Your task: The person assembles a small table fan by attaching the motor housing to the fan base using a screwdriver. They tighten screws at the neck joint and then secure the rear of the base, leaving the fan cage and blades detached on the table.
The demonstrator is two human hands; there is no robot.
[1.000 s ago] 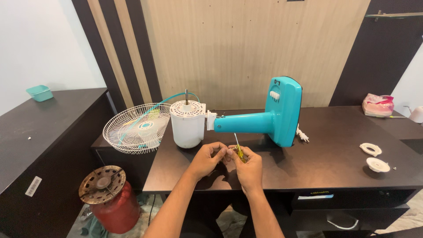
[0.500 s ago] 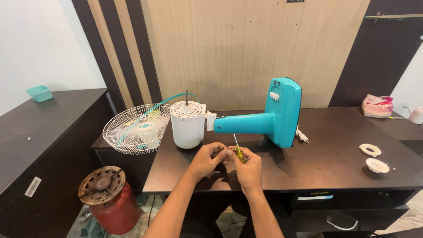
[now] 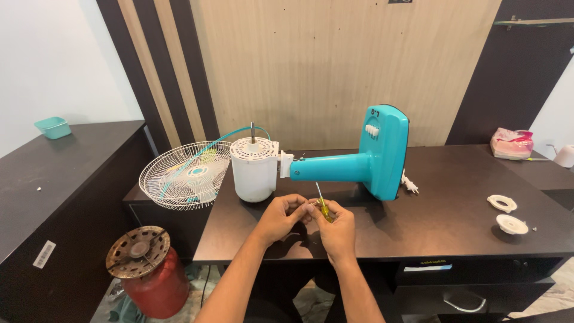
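Observation:
A dismantled fan lies on its side on the dark table (image 3: 454, 221): a white motor housing (image 3: 254, 170) with its shaft pointing up, joined to a teal stand (image 3: 359, 161). Just in front of it my right hand (image 3: 339, 230) grips a yellow-handled screwdriver (image 3: 323, 206), blade pointing up toward the teal arm. My left hand (image 3: 280, 216) meets it, fingertips pinched on something small beside the blade; what it is cannot be made out.
A white wire fan grille (image 3: 182, 174) leans off the table's left end. Two white round plastic parts (image 3: 507, 214) lie at the right, with a pink packet (image 3: 512, 143) behind. A red gas cylinder (image 3: 149, 269) stands on the floor. A teal tub (image 3: 54, 127) sits on the left counter.

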